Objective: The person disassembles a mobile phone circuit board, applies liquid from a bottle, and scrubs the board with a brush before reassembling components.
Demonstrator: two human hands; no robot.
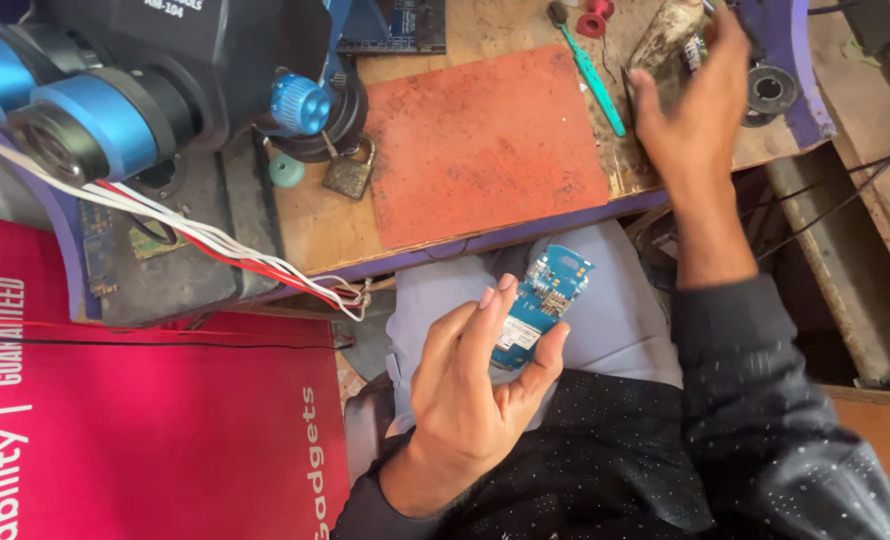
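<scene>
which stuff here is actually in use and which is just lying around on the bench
In use:
- small blue circuit board, held in the left hand
- small metal parts at the bench's far edge, under the right hand

Lying about:
- orange-red rubber work mat
- teal-handled tool
- red thread spool
- brass padlock
- blue-knobbed black microscope

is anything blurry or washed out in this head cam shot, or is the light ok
Head view: even, soft daylight with no harsh glare; the right hand reaching over the bench is slightly motion-blurred; the left hand and the blue circuit board it holds are sharp; the orange mat is evenly lit; the area under the bench is dim.
</scene>
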